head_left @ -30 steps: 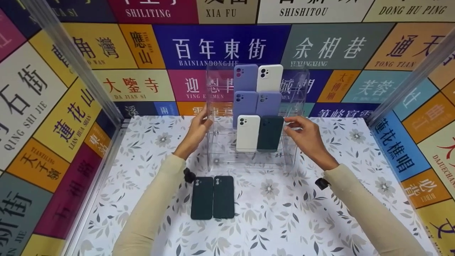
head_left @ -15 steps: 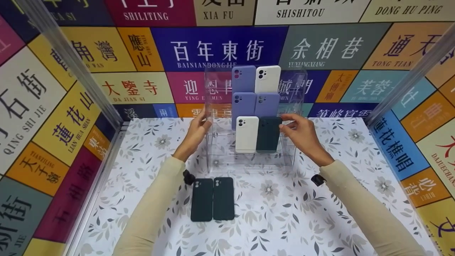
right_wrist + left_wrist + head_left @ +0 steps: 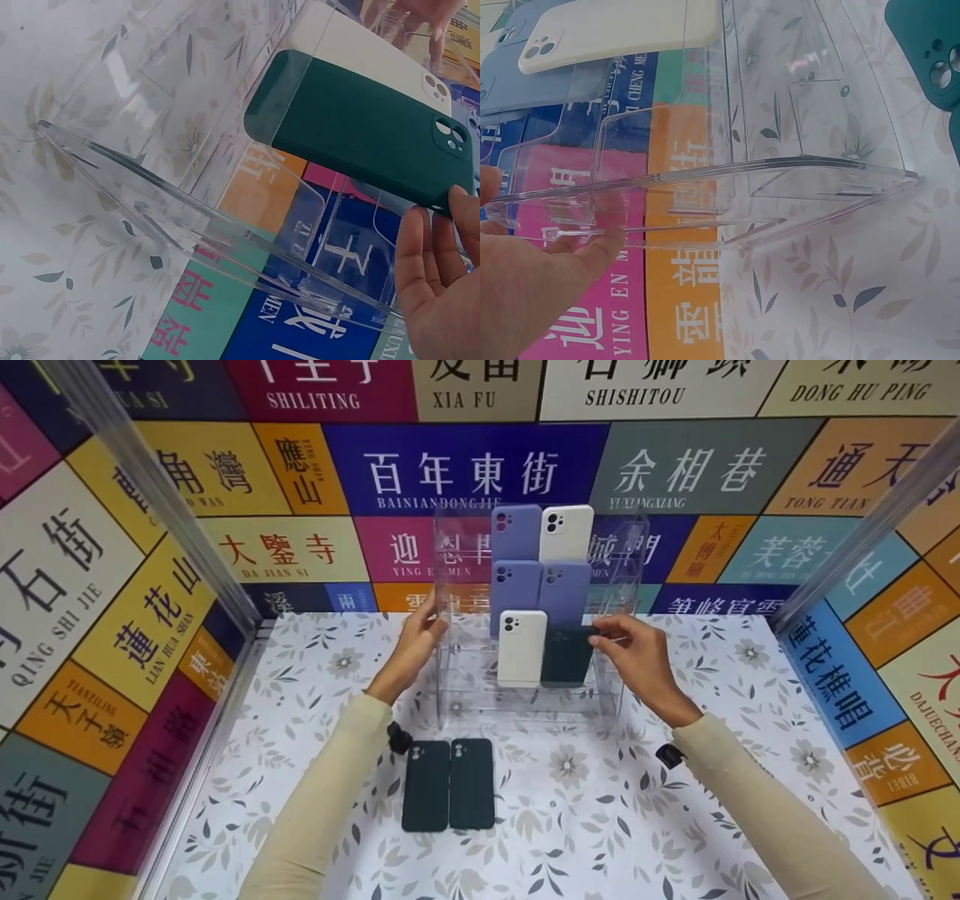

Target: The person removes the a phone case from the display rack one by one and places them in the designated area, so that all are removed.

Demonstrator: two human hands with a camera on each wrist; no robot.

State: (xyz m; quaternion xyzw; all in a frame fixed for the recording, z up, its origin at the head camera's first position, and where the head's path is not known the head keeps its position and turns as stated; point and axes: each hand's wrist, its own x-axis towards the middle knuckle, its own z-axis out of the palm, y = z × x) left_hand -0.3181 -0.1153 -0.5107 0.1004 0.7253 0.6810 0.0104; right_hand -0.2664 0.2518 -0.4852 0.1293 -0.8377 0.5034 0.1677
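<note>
In the head view, a tiered clear acrylic display stand (image 3: pixel 525 709) holds phone cases. My left hand (image 3: pixel 411 649) grips its left side panel, fingers behind the edge in the left wrist view. The thumb and fingers of my right hand (image 3: pixel 637 656) pinch a dark green phone case (image 3: pixel 566 660) by its upper right corner. That case stands in the lowest tier, its top leaning out toward me. Beside it is a white phone case (image 3: pixel 521 649). Behind are purple phone cases (image 3: pixel 515 589) and another white case (image 3: pixel 566 534), higher up.
Two more dark green phone cases (image 3: pixel 426 787) lie side by side on the floral tabletop (image 3: pixel 570 825), in front of the stand. Panels printed with place names (image 3: pixel 465 465) rise at the back and both sides. A metal post (image 3: pixel 187 502) stands at the left.
The top of the dark green case has tipped forward and down, with my right hand moving slightly inward and taking hold of its corner. My left hand stays on the stand.
</note>
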